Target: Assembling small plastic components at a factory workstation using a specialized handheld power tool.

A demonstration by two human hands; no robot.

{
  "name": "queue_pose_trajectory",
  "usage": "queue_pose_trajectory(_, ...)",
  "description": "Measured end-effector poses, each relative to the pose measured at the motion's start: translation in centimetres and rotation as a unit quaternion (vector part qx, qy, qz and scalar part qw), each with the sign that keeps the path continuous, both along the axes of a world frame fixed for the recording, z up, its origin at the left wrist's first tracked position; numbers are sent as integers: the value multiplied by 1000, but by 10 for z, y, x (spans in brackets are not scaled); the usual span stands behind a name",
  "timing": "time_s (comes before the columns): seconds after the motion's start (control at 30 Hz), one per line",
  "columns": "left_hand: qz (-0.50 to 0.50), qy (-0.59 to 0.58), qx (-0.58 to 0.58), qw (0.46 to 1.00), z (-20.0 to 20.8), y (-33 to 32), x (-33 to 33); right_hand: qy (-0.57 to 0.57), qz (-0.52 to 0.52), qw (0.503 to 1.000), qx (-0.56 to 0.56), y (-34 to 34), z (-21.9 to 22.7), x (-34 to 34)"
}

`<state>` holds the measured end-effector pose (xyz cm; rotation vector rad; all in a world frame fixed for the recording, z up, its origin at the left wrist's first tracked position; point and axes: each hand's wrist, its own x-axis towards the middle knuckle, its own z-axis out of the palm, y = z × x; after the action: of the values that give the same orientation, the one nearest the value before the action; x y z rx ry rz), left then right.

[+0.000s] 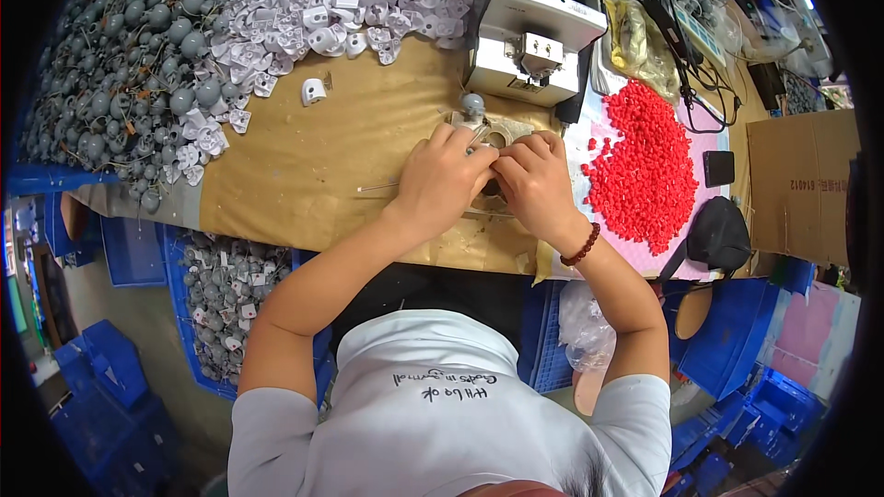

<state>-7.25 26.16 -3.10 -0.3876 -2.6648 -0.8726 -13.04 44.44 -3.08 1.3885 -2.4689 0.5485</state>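
My left hand (pixel 435 182) and my right hand (pixel 539 184) meet at the middle of the bench, fingertips pinched close together. What lies between the fingertips is mostly covered by the fingers; a small pale bit shows. Just beyond my left fingers is a grey ball (pixel 472 104) that seems to have wires on it. A thin pale wire or rod (pixel 376 188) sticks out to the left of my left hand. Under both hands is a clear, flat fixture (pixel 498 140) with a round hole. A white bench machine (pixel 527 78) stands right behind it.
Grey balls with wires (pixel 120 64) heap at the far left, beside a pile of white plastic housings (pixel 341 0). One white housing (pixel 314 91) lies apart. Small red parts (pixel 645 170) spread on the right, near a black cap (pixel 719 235) and a cardboard box (pixel 801 184). Below the bench sits a filled blue crate (pixel 181 313).
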Motion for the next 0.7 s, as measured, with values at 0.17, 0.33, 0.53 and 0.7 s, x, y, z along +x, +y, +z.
queue_pose_trajectory(0.17, 4, -22, 28, 999, 1, -2, 1, -16, -20, 997, -67, 1, -1, 4)
queue_pose_trajectory(0.33, 1, -39, 60, 997, -4, -4, -2, -114, -34, 981, -152, 13, 3, -1)
queue_pose_trajectory(0.53, 9, -44, 91, 995, -5, -5, -10, -19, 45, 993, -104, 1, -10, -16)
queue_pose_trajectory(0.7, -1, -119, 203, 972, 20, -40, -3, -63, 67, 993, -78, 10, -6, -12)
